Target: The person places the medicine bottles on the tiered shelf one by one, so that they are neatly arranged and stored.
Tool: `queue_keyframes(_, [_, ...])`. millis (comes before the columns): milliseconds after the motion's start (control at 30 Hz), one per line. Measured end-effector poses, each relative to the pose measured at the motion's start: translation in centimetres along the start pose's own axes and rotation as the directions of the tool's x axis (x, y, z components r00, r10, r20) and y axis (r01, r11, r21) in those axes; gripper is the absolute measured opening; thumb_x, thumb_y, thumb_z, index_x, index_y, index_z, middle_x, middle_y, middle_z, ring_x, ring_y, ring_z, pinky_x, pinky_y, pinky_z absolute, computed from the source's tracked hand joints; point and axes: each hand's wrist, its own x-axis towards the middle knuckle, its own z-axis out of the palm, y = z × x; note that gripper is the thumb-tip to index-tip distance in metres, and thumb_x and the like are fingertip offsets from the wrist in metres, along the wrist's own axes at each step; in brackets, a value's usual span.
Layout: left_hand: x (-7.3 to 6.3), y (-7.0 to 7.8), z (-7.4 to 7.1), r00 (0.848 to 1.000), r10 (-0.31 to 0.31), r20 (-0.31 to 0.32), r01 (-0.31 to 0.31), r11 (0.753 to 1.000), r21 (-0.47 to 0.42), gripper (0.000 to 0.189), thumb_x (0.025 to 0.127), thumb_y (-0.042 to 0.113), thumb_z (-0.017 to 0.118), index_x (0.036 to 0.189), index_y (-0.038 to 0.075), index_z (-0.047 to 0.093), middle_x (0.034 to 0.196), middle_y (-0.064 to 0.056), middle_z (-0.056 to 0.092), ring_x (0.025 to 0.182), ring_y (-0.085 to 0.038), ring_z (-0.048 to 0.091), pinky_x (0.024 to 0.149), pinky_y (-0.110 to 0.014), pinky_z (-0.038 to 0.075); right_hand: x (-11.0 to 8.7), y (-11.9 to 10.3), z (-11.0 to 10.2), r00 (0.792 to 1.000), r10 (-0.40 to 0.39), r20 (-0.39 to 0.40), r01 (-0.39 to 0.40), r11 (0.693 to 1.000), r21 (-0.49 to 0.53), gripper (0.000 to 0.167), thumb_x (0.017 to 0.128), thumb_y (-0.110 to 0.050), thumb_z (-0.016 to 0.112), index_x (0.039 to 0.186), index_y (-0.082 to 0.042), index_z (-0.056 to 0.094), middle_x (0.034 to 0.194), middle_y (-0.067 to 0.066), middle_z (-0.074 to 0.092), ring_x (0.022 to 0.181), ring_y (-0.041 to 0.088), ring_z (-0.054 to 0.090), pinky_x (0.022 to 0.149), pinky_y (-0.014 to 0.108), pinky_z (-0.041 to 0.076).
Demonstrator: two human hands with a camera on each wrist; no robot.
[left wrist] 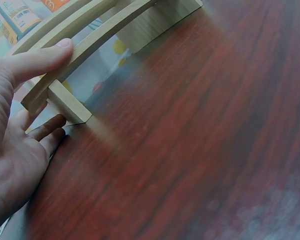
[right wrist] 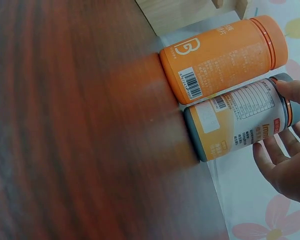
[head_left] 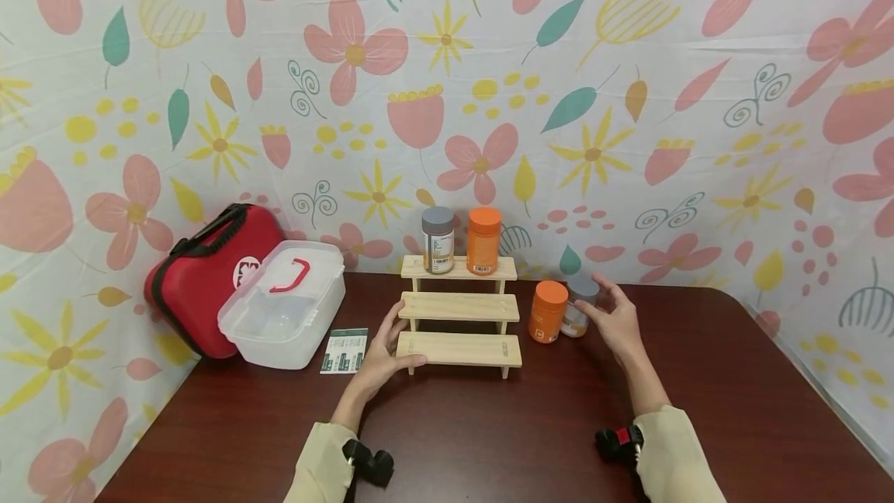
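A three-step wooden rack (head_left: 459, 349) stands mid-table. My left hand (head_left: 380, 362) grips its left end, thumb over the lowest board (left wrist: 102, 42) and fingers by the support. Two pill bottles are on its top step: one grey-capped (head_left: 438, 243), one orange (head_left: 483, 243). Right of the rack, my right hand (head_left: 615, 322) holds another grey-capped bottle (head_left: 574, 324) by its lid, thumb on one side and fingers on the other. This bottle is upright, its white and yellow label (right wrist: 240, 122) showing in the right wrist view. Close beside it stands an orange bottle (head_left: 547, 313).
At the left, a red first-aid case (head_left: 209, 286) leans behind a translucent plastic box (head_left: 272, 336) with a red handle. A printed card (head_left: 344, 351) lies between the box and my left hand. A floral cloth (head_left: 447, 99) hangs behind the brown table (head_left: 489, 441).
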Motion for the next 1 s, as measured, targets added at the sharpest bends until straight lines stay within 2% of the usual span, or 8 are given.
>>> queue_keyframes(267, [0.3, -0.1, -0.1, 0.999, 0.031, 0.017, -0.031, 1.000, -0.006, 0.104, 0.078, 0.003, 0.079, 0.157, 0.026, 0.015, 0.160, -0.022, 0.024, 0.144, -0.042, 0.031, 0.110, -0.054, 0.038, -0.2, -0.5, -0.2, 0.999, 0.013, -0.036, -0.012, 1.000, 0.025, 0.073, 0.093, -0.027, 0.067, 0.154, -0.011, 0.030, 0.158, 0.016, 0.031, 0.136, 0.031, 0.039, 0.114, 0.051, 0.035])
queue_keyframes(367, [0.3, -0.2, -0.1, 0.999, 0.030, 0.017, -0.030, 1.000, -0.003, 0.104, 0.078, 0.003, 0.079, 0.157, 0.026, 0.015, 0.160, -0.021, 0.024, 0.145, -0.041, 0.030, 0.110, -0.054, 0.038, -0.2, -0.7, -0.5, 0.998, 0.033, -0.060, -0.031, 0.999, 0.023, 0.072, 0.093, -0.030, 0.067, 0.153, -0.013, 0.032, 0.156, 0.014, 0.033, 0.135, 0.029, 0.040, 0.113, 0.045, 0.037])
queue_keyframes(500, [0.2, -0.1, -0.1, 1.000, 0.023, 0.009, -0.023, 1.000, -0.003, 0.105, 0.078, 0.003, 0.079, 0.157, 0.027, 0.015, 0.160, -0.020, 0.024, 0.147, -0.039, 0.027, 0.111, -0.055, 0.036, -0.2, -1.1, -1.0, 0.992, 0.077, -0.098, -0.074, 0.997, 0.034, 0.071, 0.092, -0.034, 0.067, 0.153, -0.018, 0.034, 0.155, 0.010, 0.035, 0.136, 0.025, 0.040, 0.107, 0.030, 0.041])
queue_keyframes(733, [0.4, -0.1, -0.1, 1.000, 0.020, 0.007, -0.020, 1.000, -0.004, 0.105, 0.078, 0.003, 0.079, 0.157, 0.029, 0.016, 0.160, -0.020, 0.025, 0.148, -0.038, 0.027, 0.112, -0.056, 0.034, -0.3, -2.3, -1.9, 0.987, 0.092, -0.131, -0.078, 0.991, 0.107, 0.070, 0.091, -0.032, 0.068, 0.152, -0.022, 0.035, 0.155, 0.008, 0.034, 0.139, 0.022, 0.039, 0.113, 0.030, 0.037])
queue_keyframes(800, [0.3, -0.1, -0.1, 1.000, 0.015, 0.004, -0.015, 1.000, 0.002, 0.105, 0.078, 0.004, 0.079, 0.157, 0.029, 0.015, 0.160, -0.020, 0.026, 0.148, -0.037, 0.027, 0.112, -0.056, 0.034, -0.4, -2.7, -2.1, 0.985, 0.090, -0.144, -0.073, 0.990, 0.118, 0.070, 0.091, -0.031, 0.069, 0.152, -0.022, 0.036, 0.150, 0.006, 0.041, 0.133, 0.016, 0.044, 0.108, 0.021, 0.040])
queue_keyframes(900, [0.3, -0.2, -0.1, 1.000, 0.014, 0.002, -0.014, 1.000, 0.005, 0.105, 0.078, 0.004, 0.079, 0.157, 0.028, 0.015, 0.160, -0.020, 0.026, 0.147, -0.038, 0.029, 0.112, -0.055, 0.034, -0.6, -3.4, -2.4, 0.981, 0.075, -0.179, -0.048, 0.988, 0.149, 0.068, 0.090, -0.026, 0.071, 0.150, -0.021, 0.040, 0.131, -0.006, 0.052, 0.117, 0.003, 0.050, 0.093, 0.008, 0.042])
queue_keyframes(1000, [0.3, -0.2, -0.1, 1.000, 0.022, 0.004, -0.022, 1.000, 0.005, 0.104, 0.078, 0.004, 0.079, 0.157, 0.026, 0.015, 0.160, -0.021, 0.025, 0.146, -0.039, 0.029, 0.112, -0.055, 0.034, -0.9, -4.2, -2.6, 0.979, 0.046, -0.200, -0.007, 0.982, 0.190, 0.067, 0.089, -0.022, 0.072, 0.149, -0.018, 0.042, 0.115, -0.019, 0.052, 0.104, -0.004, 0.050, 0.083, 0.005, 0.042])
